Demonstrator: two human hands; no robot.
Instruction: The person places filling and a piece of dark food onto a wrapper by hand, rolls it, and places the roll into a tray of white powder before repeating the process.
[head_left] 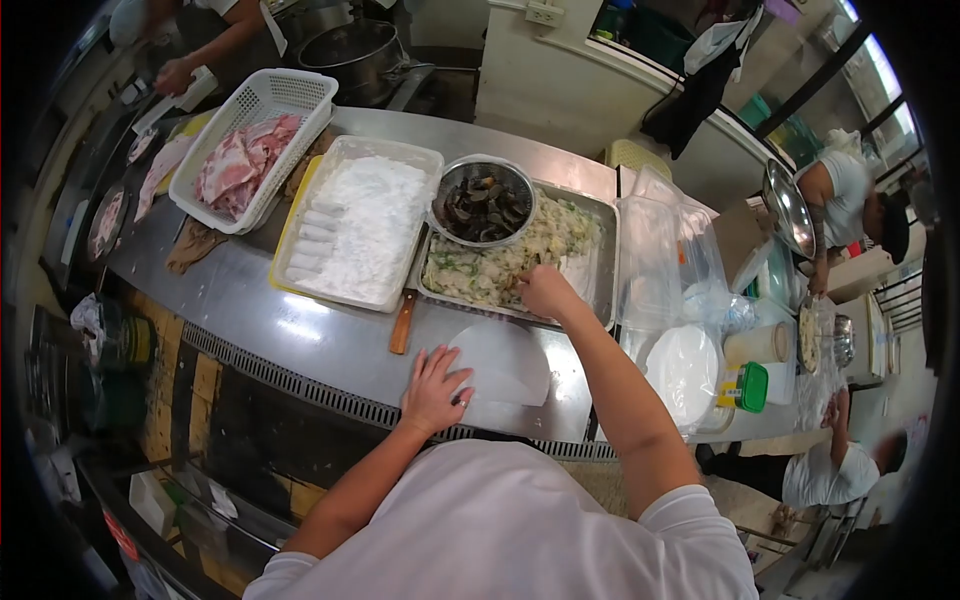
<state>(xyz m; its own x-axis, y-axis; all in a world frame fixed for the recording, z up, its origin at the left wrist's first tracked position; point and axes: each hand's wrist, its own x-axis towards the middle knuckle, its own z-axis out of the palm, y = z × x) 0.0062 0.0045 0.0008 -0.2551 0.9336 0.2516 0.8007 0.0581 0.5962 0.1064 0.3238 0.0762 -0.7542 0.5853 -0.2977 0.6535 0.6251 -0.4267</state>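
My left hand [436, 392] lies with its fingers spread on the steel table, its fingertips at the left edge of a thin, whitish round sheet [505, 365]. My right hand [548, 293] is closed at the near side of a metal tray [608, 290] of chopped, pale green-flecked filling [470, 272]. What its fingers hold is hidden. A bowl of dark, glossy pieces [485, 208] stands over the filling's back left. Left of that tray, a white tray [432, 160] holds white powder [375, 215] and several pale rolls [313, 245]. A wooden handle [402, 322] sticks out between the trays.
A white perforated basket [290, 90] of raw meat [245, 160] stands at the left. Clear plastic containers [650, 250], a bagged white stack [684, 372] and a green-lidded tub [750, 387] sit to the right. Other people work at the upper left and far right.
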